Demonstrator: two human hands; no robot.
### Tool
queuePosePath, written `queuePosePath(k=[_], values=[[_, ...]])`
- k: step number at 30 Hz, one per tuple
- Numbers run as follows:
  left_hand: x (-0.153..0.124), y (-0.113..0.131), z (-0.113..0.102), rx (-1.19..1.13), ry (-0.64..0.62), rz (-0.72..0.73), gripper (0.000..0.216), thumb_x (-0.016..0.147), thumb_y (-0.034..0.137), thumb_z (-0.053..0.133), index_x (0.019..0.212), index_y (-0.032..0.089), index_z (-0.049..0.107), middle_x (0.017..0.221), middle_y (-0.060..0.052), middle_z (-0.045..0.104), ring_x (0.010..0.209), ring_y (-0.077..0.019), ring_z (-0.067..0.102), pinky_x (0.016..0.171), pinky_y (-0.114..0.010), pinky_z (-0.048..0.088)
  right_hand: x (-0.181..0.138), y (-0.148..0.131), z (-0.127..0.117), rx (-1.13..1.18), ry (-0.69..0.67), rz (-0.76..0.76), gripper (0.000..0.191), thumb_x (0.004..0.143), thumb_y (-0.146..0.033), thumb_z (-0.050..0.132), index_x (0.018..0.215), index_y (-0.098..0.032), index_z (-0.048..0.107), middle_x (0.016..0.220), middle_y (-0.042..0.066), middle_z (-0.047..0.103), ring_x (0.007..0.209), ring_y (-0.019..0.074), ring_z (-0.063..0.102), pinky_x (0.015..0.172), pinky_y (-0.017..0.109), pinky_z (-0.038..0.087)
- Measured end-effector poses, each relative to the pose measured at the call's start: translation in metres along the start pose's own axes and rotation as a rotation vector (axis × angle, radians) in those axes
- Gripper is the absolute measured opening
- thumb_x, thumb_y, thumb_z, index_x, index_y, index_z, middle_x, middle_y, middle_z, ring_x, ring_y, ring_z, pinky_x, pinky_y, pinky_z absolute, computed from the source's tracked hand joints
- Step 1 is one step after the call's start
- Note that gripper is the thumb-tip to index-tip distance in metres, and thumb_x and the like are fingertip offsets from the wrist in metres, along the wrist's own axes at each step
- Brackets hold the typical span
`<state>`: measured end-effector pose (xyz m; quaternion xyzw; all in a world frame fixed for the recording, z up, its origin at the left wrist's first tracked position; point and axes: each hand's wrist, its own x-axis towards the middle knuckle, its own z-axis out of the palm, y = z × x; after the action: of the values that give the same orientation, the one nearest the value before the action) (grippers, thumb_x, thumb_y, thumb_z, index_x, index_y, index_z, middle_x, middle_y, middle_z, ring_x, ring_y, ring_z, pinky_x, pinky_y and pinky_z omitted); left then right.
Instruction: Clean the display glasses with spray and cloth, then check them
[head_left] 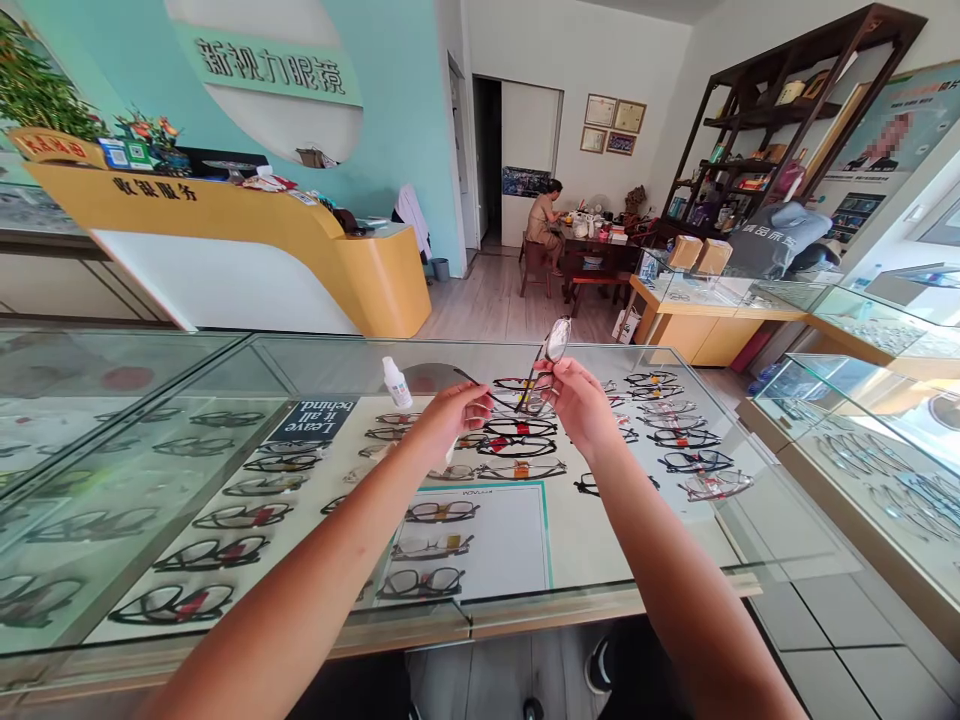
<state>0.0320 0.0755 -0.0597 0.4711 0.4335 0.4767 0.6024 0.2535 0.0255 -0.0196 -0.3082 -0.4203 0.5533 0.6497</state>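
Your right hand (583, 398) pinches thin, dark-framed clear-lensed eyeglasses (558, 340) above the clear glass surface (345, 372); your left hand (453, 412), fingers curled, pinches one temple. You seem mid-handling; moving next calls for a light, even grip.

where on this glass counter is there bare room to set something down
The glass counter looks bare left of the white bottle, and between the forearms near the front edge; the display frames lie under the glass. It is more crowded right of the bottle, where the left hand and right hand hold eyeglasses.
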Motion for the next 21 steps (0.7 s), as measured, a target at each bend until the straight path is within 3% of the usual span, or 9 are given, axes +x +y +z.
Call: queuePosePath(k=[5,9,13,17,21], values=[[-0.005,0.005,0.000,0.042,0.058,0.145,0.040,0.073,0.049,0.092,0.080,0.021,0.064,0.066,0.005,0.054,0.057,-0.0093,0.043,0.057,-0.025,0.034,-0.006,-0.004,-0.001,-0.282,-0.061,-0.162,0.027,0.088,-0.049,0.080,0.087,-0.027,0.064,0.122,0.006,0.081,0.106,0.0239,0.074,0.087,0.036,0.057],[-0.008,0.014,0.000,0.022,0.026,0.252,0.037,0.081,0.056,0.086,0.079,0.022,0.071,0.066,0.003,0.048,0.063,-0.0143,0.044,0.062,-0.030,0.038,-0.015,-0.007,0.002,-0.782,-0.174,-0.490,0.004,0.099,-0.029,0.068,0.096,-0.027,0.068,0.132,0.009,0.081,0.125,0.0298,0.070,0.103,0.047,0.054],[-0.010,0.019,-0.001,-0.090,-0.024,0.283,0.046,0.076,0.064,0.091,0.080,0.022,0.075,0.072,-0.002,0.059,0.069,-0.0171,0.050,0.066,-0.033,0.043,-0.018,-0.001,0.004,-1.136,-0.240,-0.713,0.012,0.100,-0.016,0.064,0.099,-0.027,0.069,0.145,0.010,0.079,0.129,0.0332,0.066,0.111,0.055,0.054],[-0.011,0.020,-0.003,-0.140,-0.084,0.266,0.046,0.070,0.062,0.097,0.077,0.021,0.077,0.081,-0.006,0.071,0.078,-0.0189,0.059,0.069,-0.034,0.046,-0.016,0.007,0.001,-1.261,-0.270,-0.753,0.015,0.100,-0.014,0.065,0.102,-0.027,0.071,0.153,0.009,0.075,0.136,0.0354,0.063,0.113,0.057,0.055],[-0.014,0.022,-0.004,-0.117,-0.139,0.224,0.038,0.068,0.052,0.098,0.078,0.021,0.079,0.088,-0.007,0.075,0.075,-0.0170,0.057,0.072,-0.035,0.048,-0.015,0.009,-0.001,-1.314,-0.273,-0.766,0.014,0.101,-0.014,0.064,0.103,-0.026,0.071,0.156,0.009,0.074,0.137,0.0361,0.062,0.114,0.058,0.056]])
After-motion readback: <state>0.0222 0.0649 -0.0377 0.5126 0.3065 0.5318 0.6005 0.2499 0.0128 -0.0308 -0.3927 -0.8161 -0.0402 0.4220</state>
